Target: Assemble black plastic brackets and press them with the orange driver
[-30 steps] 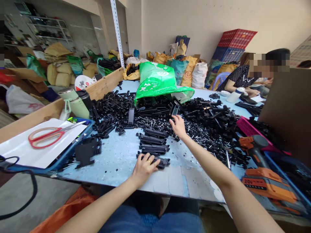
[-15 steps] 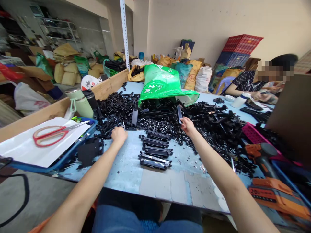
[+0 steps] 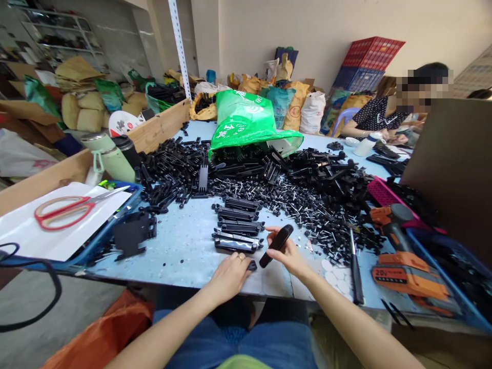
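My right hand (image 3: pixel 284 251) is closed around a long black plastic part (image 3: pixel 275 246), which it holds tilted above the table's front edge. Beside it, my left hand (image 3: pixel 230 274) has its fingers pressed together over a small black piece (image 3: pixel 251 265) whose end shows at the fingertips. Just beyond both hands, several long black assemblies (image 3: pixel 241 228) lie in a stacked column on the blue table (image 3: pixel 184 236). Behind them spreads a heap of small black parts and metal pins (image 3: pixel 284 195).
A green bag (image 3: pixel 246 118) lies on the heap. Left are scissors (image 3: pixel 65 212) on white paper in a blue tray, and a green bottle (image 3: pixel 111 159). Right are a hammer (image 3: pixel 355 271), an orange power drill (image 3: pixel 411 277) and a pink basket (image 3: pixel 388 197). A person sits at the far right.
Both hands have drawn back from the parts heap to the table's front edge. The right hand's slim part now appears as a thicker black piece, and the left hand has a small black piece.
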Available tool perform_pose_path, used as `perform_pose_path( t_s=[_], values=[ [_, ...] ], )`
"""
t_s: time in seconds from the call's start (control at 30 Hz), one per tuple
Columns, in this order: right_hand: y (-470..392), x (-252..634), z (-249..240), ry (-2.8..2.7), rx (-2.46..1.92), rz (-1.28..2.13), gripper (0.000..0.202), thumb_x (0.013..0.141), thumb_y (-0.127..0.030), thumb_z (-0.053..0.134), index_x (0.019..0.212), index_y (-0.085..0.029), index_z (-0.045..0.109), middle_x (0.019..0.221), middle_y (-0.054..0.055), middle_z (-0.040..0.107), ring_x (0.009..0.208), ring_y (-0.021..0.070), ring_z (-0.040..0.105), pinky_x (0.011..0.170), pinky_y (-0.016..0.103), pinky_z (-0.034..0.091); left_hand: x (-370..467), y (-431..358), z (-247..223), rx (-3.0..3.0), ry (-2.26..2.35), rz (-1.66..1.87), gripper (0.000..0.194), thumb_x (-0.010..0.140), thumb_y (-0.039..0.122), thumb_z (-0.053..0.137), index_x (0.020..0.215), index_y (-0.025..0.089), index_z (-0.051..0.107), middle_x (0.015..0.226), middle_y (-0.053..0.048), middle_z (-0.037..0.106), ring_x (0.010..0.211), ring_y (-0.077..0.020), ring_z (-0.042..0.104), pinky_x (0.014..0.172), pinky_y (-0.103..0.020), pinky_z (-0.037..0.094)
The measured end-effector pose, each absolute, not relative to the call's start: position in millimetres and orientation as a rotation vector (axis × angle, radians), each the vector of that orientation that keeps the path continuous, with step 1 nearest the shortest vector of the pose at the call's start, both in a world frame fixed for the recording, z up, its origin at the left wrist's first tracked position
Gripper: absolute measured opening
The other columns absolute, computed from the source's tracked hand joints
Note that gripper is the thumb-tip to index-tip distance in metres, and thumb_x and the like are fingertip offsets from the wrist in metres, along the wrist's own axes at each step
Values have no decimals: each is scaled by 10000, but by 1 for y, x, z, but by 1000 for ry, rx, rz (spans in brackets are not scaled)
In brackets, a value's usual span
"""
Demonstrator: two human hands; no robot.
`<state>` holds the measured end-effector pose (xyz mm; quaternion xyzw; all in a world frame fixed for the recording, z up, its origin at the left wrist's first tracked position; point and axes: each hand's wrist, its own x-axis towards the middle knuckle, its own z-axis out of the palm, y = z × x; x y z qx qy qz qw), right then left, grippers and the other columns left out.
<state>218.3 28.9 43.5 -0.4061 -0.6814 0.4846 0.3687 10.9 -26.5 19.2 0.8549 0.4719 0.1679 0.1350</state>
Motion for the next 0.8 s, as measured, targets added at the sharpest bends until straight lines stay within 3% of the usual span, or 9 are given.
perform_pose_path(
  t_s=[0.17,0.37,0.43,0.5,0.63,0.7,0.8],
  values=[
    [2,261,25,-1956,-1114,1039,456,715,-407,660,1086,-229,462,1022,72,559,965,219,544,829,354,459,6,-16,10,2530,1509,497,215,856,196,458,1052,166,541,932,-85,589,880,-231,550,741,-370,479],
    [-5,275,31,-2533,-1145,624,441,777,-426,605,1178,-258,532,1101,102,583,1057,281,495,951,497,338,-7,-23,12,2266,1464,808,320,895,239,395,1193,196,504,1094,-97,578,997,-212,563,844,-368,486],
    [-5,250,34,-2473,-1133,686,433,837,-429,525,1241,-278,493,1105,94,581,1057,269,498,951,491,343,-2,-28,18,2106,1430,921,335,904,250,382,1211,206,510,1111,-91,580,1022,-202,563,865,-353,483],
    [-5,220,34,-2184,-1188,912,425,899,-426,409,1303,-297,417,1078,80,583,959,226,556,878,431,427,6,-33,27,1952,1400,1015,341,908,263,382,1216,214,520,1112,-86,585,1032,-198,563,879,-350,478],
    [-8,183,33,-1652,-1106,1514,547,920,-494,295,1414,-281,201,791,35,601,641,166,591,612,319,516,16,-37,42,1733,1430,1156,353,904,286,408,1229,206,523,1114,-82,589,1052,-194,551,909,-344,456],
    [-7,183,35,-1638,-1045,1583,559,917,-504,299,1417,-266,221,780,33,588,614,153,573,585,299,511,14,-37,47,1715,1449,1162,352,899,287,420,1220,204,536,1091,-80,595,1046,-191,550,909,-330,448],
    [0,195,44,-1916,-989,1371,486,919,-462,343,1369,-281,354,949,53,558,706,141,559,697,312,500,8,-37,52,1768,1453,1070,346,890,296,436,1204,215,558,984,-74,612,932,-190,584,822,-318,479]
  ],
)
